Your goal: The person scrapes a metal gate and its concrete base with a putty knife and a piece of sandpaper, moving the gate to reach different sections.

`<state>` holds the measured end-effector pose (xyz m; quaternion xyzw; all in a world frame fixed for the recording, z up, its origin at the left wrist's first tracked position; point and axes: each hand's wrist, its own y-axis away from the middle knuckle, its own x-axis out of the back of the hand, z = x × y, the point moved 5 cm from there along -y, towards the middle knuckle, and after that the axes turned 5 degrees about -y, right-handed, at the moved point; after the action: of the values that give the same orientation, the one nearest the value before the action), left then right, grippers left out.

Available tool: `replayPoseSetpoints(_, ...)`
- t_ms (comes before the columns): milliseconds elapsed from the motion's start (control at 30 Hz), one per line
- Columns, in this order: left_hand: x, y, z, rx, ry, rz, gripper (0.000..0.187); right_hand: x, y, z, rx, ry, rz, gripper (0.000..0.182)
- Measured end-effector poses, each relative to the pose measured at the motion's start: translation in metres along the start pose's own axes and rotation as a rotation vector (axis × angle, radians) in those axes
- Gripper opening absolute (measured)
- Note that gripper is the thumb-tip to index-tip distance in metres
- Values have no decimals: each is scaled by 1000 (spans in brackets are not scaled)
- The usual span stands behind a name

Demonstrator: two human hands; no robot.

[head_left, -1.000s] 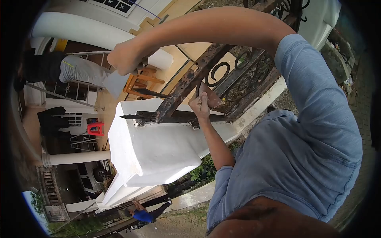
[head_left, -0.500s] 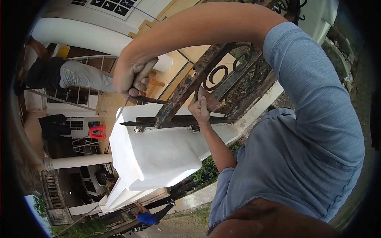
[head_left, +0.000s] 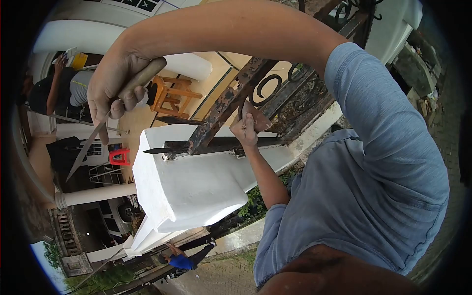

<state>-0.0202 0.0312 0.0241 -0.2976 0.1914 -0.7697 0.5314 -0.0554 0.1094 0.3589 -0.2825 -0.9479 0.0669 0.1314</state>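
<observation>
In my right hand (head_left: 109, 88) I hold a thin grey blade (head_left: 85, 152) by its rounded handle (head_left: 145, 76), tip angled away from the rust-patched railing (head_left: 223, 110); my left hand (head_left: 245, 130) grips a flat reddish-brown piece (head_left: 258, 121).

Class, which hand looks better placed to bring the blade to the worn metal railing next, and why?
Probably the right hand: it grips the handle of the blade, which is clear of the railing. The left hand is nearer the railing but occupied, holding a flat brown piece.
</observation>
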Motion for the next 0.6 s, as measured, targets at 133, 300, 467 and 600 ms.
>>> replayPoseSetpoints(133,-3,1,23,-55,-463,-2,34,4,47,7,96,232,763,36)
replayPoseSetpoints(300,3,12,83,-165,-927,-99,18,-29,141,124,152,165,1004,49)
replayPoseSetpoints(467,26,16,119,-204,-589,73,52,-83,190,123,346,397,955,57)
replayPoseSetpoints(600,28,11,138,-153,-330,438,74,-87,189,138,250,307,898,48)
